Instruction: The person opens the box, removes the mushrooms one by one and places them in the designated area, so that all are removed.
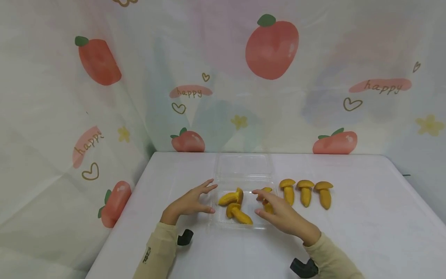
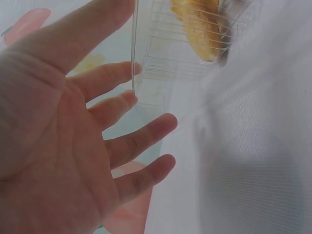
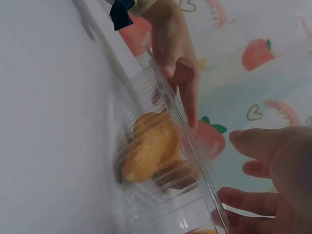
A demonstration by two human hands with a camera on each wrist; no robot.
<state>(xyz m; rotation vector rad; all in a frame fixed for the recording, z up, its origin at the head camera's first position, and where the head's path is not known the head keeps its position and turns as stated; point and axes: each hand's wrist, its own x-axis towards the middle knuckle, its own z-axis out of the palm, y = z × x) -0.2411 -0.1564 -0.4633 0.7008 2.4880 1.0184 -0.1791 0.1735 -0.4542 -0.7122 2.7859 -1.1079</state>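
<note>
A clear plastic clamshell box (image 1: 258, 225) lies on the table with its lid (image 1: 244, 164) folded back. Two yellow toy mushrooms, one (image 1: 228, 199) behind the other (image 1: 242, 217), lie in its left part. A third mushroom (image 1: 268, 207) is at the right side of the box, partly hidden by my right hand (image 1: 287, 217). That hand hovers over the right rim, fingers loosely extended, gripping nothing that I can see. Beside the left rim, my left hand (image 1: 189, 201) has its fingers spread. In the left wrist view some fingertips (image 2: 130, 97) overlap the box wall; contact is unclear.
To the right of the box stand three more mushrooms in a row: a near one (image 1: 287, 192), a middle one (image 1: 305, 193) and an outer one (image 1: 324, 195). The white table (image 1: 355, 240) meets a printed cloth backdrop (image 1: 223, 116) at the back and left.
</note>
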